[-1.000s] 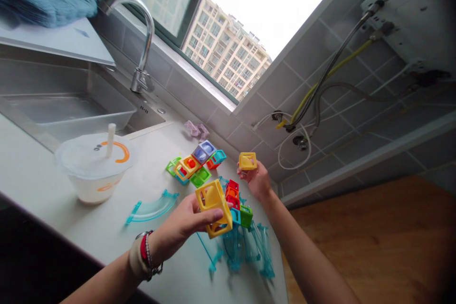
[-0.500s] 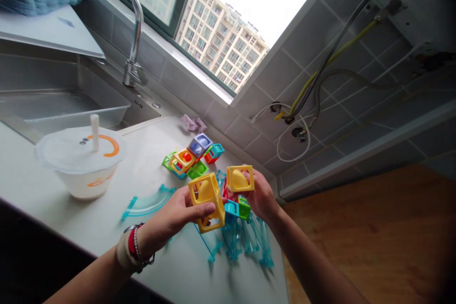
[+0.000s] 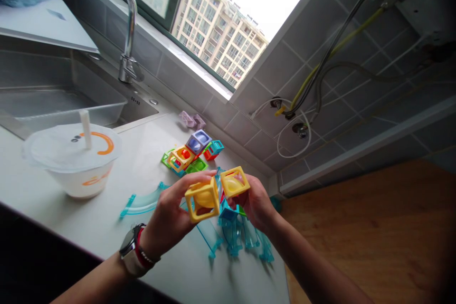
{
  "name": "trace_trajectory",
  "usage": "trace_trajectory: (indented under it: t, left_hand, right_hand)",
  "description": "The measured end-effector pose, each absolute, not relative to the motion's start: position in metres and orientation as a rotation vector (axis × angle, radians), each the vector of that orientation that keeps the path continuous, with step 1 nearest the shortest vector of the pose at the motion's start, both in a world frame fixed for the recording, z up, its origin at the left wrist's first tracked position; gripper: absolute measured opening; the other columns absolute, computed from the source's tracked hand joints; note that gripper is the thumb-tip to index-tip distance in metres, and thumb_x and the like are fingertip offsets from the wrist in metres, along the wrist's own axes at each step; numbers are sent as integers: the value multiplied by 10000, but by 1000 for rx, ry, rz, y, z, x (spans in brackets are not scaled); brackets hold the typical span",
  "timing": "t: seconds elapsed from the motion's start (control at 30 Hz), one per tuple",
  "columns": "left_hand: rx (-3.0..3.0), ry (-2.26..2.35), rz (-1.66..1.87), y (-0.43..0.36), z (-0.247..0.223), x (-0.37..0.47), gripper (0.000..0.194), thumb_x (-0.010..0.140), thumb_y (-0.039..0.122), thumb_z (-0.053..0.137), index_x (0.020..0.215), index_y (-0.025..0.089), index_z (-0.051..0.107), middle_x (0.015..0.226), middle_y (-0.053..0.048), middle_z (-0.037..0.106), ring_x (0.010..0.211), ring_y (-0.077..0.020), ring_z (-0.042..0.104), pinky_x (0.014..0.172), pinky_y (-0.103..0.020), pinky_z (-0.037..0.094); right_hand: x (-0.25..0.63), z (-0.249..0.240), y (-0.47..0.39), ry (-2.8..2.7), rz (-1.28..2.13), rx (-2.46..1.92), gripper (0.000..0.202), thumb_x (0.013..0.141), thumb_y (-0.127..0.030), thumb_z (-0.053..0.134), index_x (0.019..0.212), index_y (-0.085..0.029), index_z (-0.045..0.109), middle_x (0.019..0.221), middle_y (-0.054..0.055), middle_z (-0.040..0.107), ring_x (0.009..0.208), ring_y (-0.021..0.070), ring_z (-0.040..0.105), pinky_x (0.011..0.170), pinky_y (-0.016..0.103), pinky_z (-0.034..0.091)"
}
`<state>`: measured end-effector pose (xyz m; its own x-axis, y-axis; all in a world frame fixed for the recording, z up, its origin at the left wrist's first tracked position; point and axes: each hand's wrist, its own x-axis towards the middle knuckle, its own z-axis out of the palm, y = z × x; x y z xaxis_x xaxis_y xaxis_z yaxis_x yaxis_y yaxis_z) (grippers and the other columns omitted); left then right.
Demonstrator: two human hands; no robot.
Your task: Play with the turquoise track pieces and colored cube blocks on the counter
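Observation:
A yellow open-framed cube (image 3: 202, 201) is gripped in my left hand (image 3: 174, 213), its open face turned toward the camera. My right hand (image 3: 259, 203) holds a second yellow cube (image 3: 235, 182) close beside the first; its fingers are partly hidden behind the cube. Just below and behind the right-hand cube, a blue cube (image 3: 229, 211) shows with bits of red and green. Clear teal track pieces (image 3: 233, 238) lie on the counter under my hands, and a curved teal piece (image 3: 142, 203) lies left of them.
Colourful cubes (image 3: 196, 165) stand in a pile beyond my hands, near purple pieces (image 3: 192, 120) by the wall. A lidded cup with a straw (image 3: 87, 178) stands at left on the white counter (image 3: 135, 142). Behind it are a sink (image 3: 42, 90) and faucet (image 3: 130, 33).
My left hand has rotated, turning its yellow cube, and its watch now shows. The right-hand cube has tilted and shifted slightly left. The camera view has moved a little.

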<state>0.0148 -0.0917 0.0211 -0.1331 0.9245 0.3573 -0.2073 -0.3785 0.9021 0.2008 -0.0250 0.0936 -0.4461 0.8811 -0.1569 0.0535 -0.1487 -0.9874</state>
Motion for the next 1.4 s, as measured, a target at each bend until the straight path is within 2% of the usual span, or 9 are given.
trace_trajectory:
  t: [0.1, 0.4, 0.53, 0.63, 0.7, 0.8, 0.9, 1.07, 1.4]
  left_hand:
    - [1557, 885, 1871, -95, 20, 17, 448, 800, 172, 837, 1194, 224, 629, 1382, -142, 660, 1300, -314, 615, 1071, -456, 528]
    - [1884, 856, 2014, -95, 18, 18, 398, 875, 77, 722, 1214, 264, 628, 1380, -132, 650, 1366, -330, 554, 1093, -532, 499]
    - [1860, 825, 2020, -95, 16, 18, 426, 860, 75, 733, 1220, 268, 613, 1373, -130, 648, 1353, -337, 560, 1098, -537, 487]
    - [1675, 839, 2008, -96, 18, 20, 497, 801, 121, 805, 1217, 255, 569, 1327, -126, 653, 1255, -321, 629, 1025, -470, 545]
    - [1526, 909, 1937, -97, 20, 20, 531, 783, 144, 818, 1227, 237, 542, 1261, -112, 669, 1154, -292, 680, 957, -413, 578]
    - [1423, 965, 1773, -98, 25, 18, 509, 781, 177, 816, 1215, 205, 552, 1190, -100, 692, 1087, -281, 707, 913, -373, 591]
    - [1423, 849, 1660, -97, 29, 14, 494, 771, 199, 823, 1195, 190, 571, 1167, -101, 702, 1082, -284, 709, 902, -349, 591]
    - [1317, 722, 1576, -95, 31, 10, 504, 741, 237, 860, 1167, 181, 597, 1122, -92, 713, 970, -243, 729, 822, -294, 599]
    - [1037, 842, 1582, -100, 25, 19, 570, 588, 292, 964, 1034, 181, 628, 912, -46, 776, 800, -251, 750, 689, -293, 617]
  right_hand:
    - [196, 95, -31, -1357, 1709, -1134, 336, 891, -477, 660, 856, -145, 693, 659, 20, 624, 479, 105, 532, 422, 196, 440]
    - [194, 96, -46, -1265, 1702, -1275, 325, 805, -476, 699, 818, -151, 681, 638, 10, 611, 459, 107, 513, 356, 183, 391]
    - [197, 92, -48, -1315, 1718, -1278, 372, 857, -520, 650, 752, -163, 657, 602, -3, 560, 464, 118, 512, 360, 195, 392]
    - [202, 94, -46, -1556, 1444, -1227, 513, 925, -622, 553, 696, -171, 639, 660, 35, 600, 543, 145, 563, 427, 222, 435]
    - [206, 100, -42, -1723, 1134, -1087, 499, 921, -658, 565, 795, -189, 677, 833, 67, 668, 688, 174, 620, 543, 251, 498]
    - [211, 111, -36, -1947, 975, -865, 525, 838, -642, 713, 1207, -272, 664, 1237, 96, 661, 1010, 254, 657, 799, 349, 558]
    - [212, 119, -32, -2222, 1045, -736, 733, 762, -518, 853, 1398, -299, 563, 1302, 115, 656, 1149, 304, 642, 985, 443, 515]
    - [206, 121, -32, -2307, 893, -628, 529, 690, -478, 917, 1111, -236, 706, 1104, 117, 680, 1044, 299, 650, 946, 429, 516]
    - [197, 121, -42, -2232, 814, -764, 383, 720, -523, 857, 877, -239, 654, 963, 77, 648, 854, 249, 624, 806, 379, 503]
